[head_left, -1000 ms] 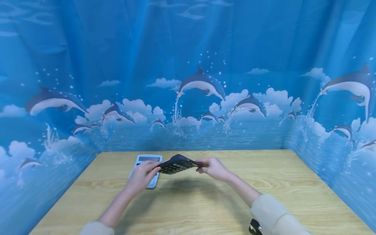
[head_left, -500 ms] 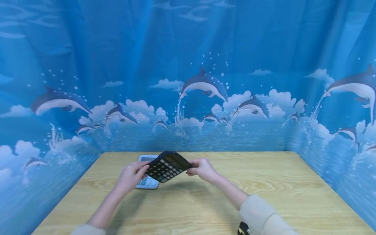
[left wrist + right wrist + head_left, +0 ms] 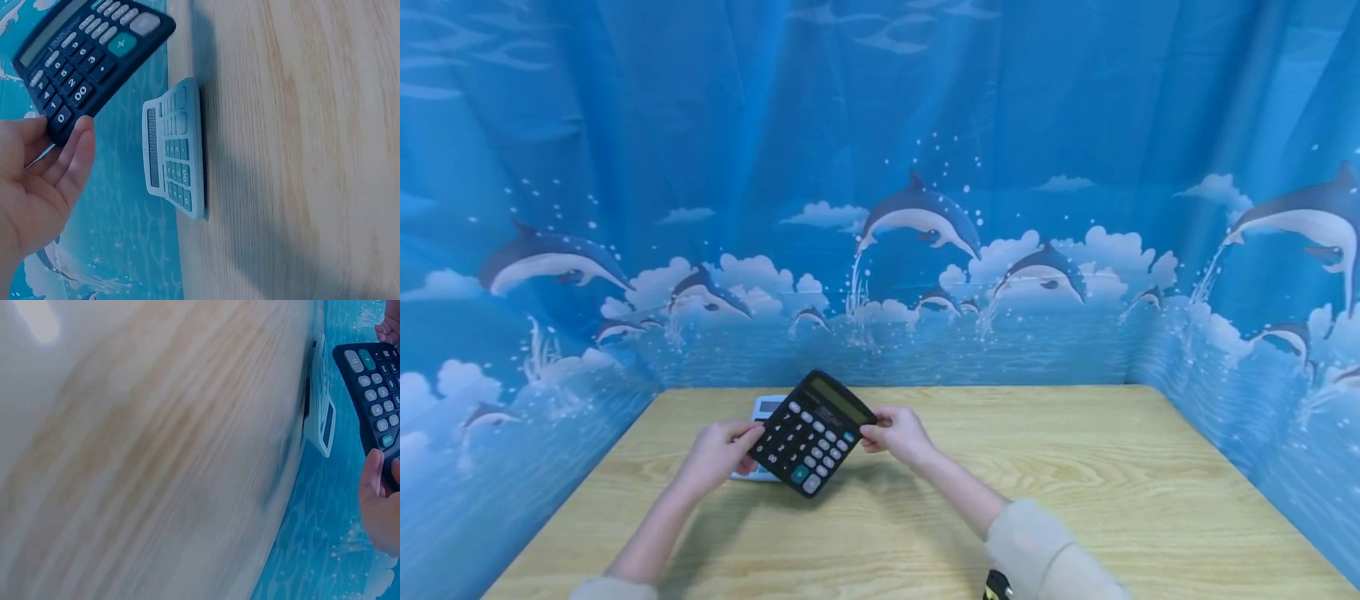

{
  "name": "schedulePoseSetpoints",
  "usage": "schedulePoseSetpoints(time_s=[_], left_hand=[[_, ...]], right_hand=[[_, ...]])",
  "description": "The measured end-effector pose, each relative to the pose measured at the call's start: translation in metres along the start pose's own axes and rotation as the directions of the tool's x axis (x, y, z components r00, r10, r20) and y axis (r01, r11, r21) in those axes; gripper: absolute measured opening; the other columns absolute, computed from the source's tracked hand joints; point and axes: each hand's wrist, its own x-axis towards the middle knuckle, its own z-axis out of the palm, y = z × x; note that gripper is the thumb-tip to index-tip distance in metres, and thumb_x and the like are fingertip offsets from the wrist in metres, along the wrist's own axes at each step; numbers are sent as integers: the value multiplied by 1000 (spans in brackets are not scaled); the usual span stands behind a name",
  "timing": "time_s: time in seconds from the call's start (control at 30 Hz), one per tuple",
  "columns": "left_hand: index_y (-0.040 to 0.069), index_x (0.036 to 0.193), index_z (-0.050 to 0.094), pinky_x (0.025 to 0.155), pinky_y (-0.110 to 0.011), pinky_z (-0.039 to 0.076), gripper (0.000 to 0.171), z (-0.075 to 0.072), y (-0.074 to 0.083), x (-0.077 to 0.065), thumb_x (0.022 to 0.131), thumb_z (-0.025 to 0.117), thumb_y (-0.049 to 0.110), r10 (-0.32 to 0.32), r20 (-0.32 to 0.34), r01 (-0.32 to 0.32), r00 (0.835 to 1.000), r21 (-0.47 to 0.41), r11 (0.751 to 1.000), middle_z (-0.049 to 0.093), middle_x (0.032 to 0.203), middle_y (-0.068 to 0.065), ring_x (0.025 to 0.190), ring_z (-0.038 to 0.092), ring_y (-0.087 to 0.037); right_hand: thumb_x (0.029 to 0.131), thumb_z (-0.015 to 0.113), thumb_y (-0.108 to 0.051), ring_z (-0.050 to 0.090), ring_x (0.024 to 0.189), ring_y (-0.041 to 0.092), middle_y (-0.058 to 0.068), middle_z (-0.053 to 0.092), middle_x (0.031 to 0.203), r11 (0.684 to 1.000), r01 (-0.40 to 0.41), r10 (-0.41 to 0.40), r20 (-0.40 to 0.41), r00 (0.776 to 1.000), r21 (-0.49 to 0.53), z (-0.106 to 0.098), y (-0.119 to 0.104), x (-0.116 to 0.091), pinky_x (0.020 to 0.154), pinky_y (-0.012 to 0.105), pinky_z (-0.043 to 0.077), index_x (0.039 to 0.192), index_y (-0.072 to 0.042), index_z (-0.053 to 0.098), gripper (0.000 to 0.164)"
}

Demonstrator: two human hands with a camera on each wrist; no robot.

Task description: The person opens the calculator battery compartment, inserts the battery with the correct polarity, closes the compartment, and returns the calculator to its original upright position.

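A black calculator [image 3: 808, 433] is held up above the table between both hands, its keys and display facing the head camera and its body turned at a slant. My left hand [image 3: 717, 457] pinches its lower left corner; the left wrist view shows the thumb and fingers at the corner by the 0 key. At the upper right corner, near the display, my right hand [image 3: 901, 435] pinches it between thumb and fingers. Behind it on the table lies a light blue calculator [image 3: 174, 149], mostly covered by the black one in the head view.
The wooden table [image 3: 1037, 500] reaches back to a blue dolphin-print curtain [image 3: 880, 208], which also runs along both sides. A small black object [image 3: 997, 585] shows beside the right sleeve at the bottom edge.
Both hands have shifted left with the black calculator. It has tipped from nearly edge-on to showing its whole key face, and now overlaps more of the light blue calculator.
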Motion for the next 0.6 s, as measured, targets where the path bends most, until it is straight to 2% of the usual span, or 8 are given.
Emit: schedulePoseSetpoints(time_s=[0.1,0.17,0.27,0.37,0.43,0.53,0.6], left_hand=[[-11,107,62,56,-33,54,29,-3,-2,-1,92,54,13,-8,44,8,999,4,1000,65,80,-13,57,60,-19],[-10,100,66,55,-34,53,25,-7,-5,-2,90,56,11,9,93,-12,996,37,999,65,75,-12,56,59,-19],[-11,96,67,57,-33,53,21,-12,-8,-3,86,59,6,17,190,-34,982,86,996,65,75,-11,59,59,-19],[-14,96,65,57,-32,53,20,-13,-10,-4,83,60,0,4,257,-31,966,98,995,63,69,-9,60,58,-18],[-18,100,61,57,-32,53,23,-12,-10,-4,83,58,-3,-16,271,-7,963,85,996,61,68,-9,60,58,-18],[-18,99,61,52,-31,51,22,-13,-11,-5,82,57,-4,-35,265,8,964,99,995,58,62,-6,54,54,-15],[-15,98,63,50,-30,50,21,-14,-10,-7,82,57,-3,-69,258,35,964,132,991,56,59,-6,51,54,-15]], right_hand=[[87,57,5,62,61,13,14,64,76,1000,-16,16,-32,999,-4,6,2,2,64,31,55,101,16,58,17],[87,57,4,60,58,10,12,63,74,999,-29,28,-42,999,-23,10,2,3,62,29,55,99,14,59,16],[88,56,3,60,58,12,12,62,74,998,-31,30,-26,999,-56,15,0,0,62,33,55,100,14,58,17],[89,55,2,59,56,14,12,61,71,993,-23,25,13,1000,-117,20,0,0,62,39,55,95,12,57,12],[90,55,1,58,53,13,11,60,67,989,-18,24,35,999,-150,23,5,3,62,42,55,91,10,57,9],[90,54,0,54,49,10,10,60,64,984,-33,43,56,998,-176,29,6,2,57,38,55,84,6,57,9],[91,54,-1,53,47,10,9,59,63,982,-53,66,67,996,-181,34,7,2,55,36,55,84,6,57,10]])
